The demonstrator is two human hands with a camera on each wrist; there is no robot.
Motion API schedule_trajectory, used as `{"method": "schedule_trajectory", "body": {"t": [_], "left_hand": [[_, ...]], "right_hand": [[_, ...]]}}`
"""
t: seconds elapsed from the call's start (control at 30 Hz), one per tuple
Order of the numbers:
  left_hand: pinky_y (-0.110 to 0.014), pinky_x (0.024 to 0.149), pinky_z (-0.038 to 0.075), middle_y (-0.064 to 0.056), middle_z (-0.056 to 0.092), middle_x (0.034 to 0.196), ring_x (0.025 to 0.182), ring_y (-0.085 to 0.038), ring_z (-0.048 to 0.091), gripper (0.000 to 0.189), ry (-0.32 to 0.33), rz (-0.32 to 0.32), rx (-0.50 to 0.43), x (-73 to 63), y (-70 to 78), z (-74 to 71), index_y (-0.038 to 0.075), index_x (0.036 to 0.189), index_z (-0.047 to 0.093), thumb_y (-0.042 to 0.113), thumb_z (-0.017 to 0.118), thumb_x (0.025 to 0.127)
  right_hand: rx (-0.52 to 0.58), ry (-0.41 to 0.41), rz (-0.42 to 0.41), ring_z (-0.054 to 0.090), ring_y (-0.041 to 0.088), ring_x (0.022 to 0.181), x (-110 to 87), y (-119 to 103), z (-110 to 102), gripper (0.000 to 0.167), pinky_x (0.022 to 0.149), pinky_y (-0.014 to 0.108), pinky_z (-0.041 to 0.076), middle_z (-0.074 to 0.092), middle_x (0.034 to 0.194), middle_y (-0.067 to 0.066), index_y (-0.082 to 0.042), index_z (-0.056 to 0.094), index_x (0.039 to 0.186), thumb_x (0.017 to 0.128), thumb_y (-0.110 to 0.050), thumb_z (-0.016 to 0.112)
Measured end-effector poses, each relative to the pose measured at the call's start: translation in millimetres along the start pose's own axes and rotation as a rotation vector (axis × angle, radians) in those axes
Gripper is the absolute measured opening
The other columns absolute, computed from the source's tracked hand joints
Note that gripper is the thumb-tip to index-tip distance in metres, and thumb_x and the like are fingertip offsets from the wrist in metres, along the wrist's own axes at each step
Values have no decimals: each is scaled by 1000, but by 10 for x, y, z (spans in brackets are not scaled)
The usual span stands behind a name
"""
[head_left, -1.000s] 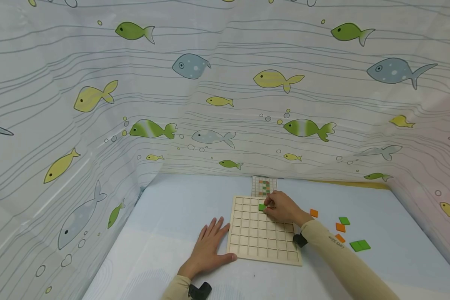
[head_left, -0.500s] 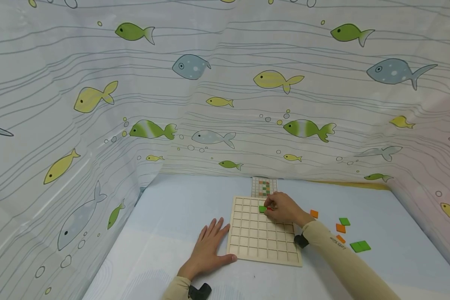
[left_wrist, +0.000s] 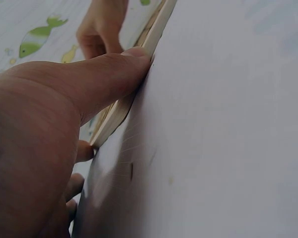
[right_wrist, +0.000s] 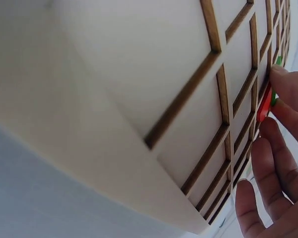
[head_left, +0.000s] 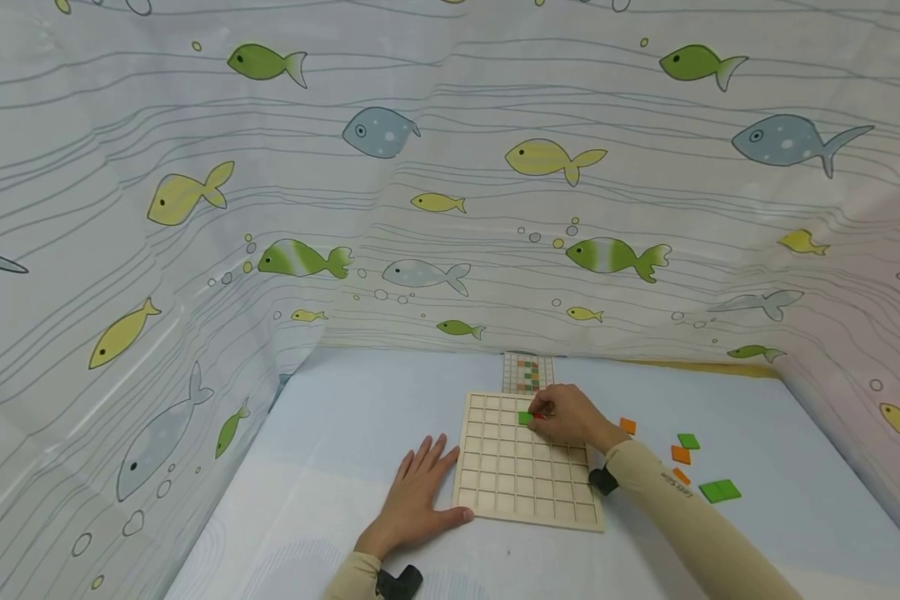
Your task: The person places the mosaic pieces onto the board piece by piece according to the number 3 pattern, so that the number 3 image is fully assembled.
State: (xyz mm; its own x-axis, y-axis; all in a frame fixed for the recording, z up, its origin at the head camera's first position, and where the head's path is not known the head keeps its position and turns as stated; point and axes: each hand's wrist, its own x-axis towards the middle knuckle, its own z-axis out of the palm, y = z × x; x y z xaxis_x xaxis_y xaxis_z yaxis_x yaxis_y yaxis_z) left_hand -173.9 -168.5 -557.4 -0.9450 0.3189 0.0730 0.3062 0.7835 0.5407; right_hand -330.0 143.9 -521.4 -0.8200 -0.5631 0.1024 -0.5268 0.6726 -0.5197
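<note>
A square wooden board [head_left: 525,475] with a grid of shallow cells lies on the table. Over its far part, my right hand [head_left: 567,417] pinches a green square tile [head_left: 525,418] between thumb and fingers. Right beside that tile a red tile [right_wrist: 264,105] shows at the grid, partly hidden by the fingers in the head view. Whether the green tile is fully seated in a cell, I cannot tell. My left hand [head_left: 418,498] lies at the board's left side with fingers spread. Its thumb [left_wrist: 121,67] touches the board's near-left corner, and a fingertip meets the left edge.
Behind the board lies a pattern card [head_left: 528,372] with coloured squares on a grid. To the right are loose orange tiles [head_left: 681,455] and green tiles [head_left: 720,490]. A fish-print sheet [head_left: 435,233] walls the table at the back and sides.
The green tile has shifted very slightly towards me, and more red shows beside the right fingertips. The left hand and board stay in place.
</note>
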Motion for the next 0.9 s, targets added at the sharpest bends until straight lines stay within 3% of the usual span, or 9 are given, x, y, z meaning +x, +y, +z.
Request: {"method": "schedule_trajectory", "body": {"t": [0.6, 0.9], "left_hand": [[-69, 131, 14, -15, 28, 175, 164, -41, 17, 93, 6, 1, 7, 4, 0, -16, 13, 162, 44, 63, 72, 89], [-70, 130, 13, -16, 26, 176, 165, -42, 15, 94, -3, -1, -14, 9, -8, 2, 13, 163, 43, 65, 71, 89]], "right_hand": [[59, 28, 23, 69, 13, 90, 8, 7, 16, 14, 78, 34, 60, 78, 98, -3, -13, 86, 101, 89, -20, 87], [64, 41, -5, 68, 11, 87, -15, 28, 12, 20, 75, 31, 60, 78, 97, -3, -12, 85, 107, 89, -22, 87]]}}
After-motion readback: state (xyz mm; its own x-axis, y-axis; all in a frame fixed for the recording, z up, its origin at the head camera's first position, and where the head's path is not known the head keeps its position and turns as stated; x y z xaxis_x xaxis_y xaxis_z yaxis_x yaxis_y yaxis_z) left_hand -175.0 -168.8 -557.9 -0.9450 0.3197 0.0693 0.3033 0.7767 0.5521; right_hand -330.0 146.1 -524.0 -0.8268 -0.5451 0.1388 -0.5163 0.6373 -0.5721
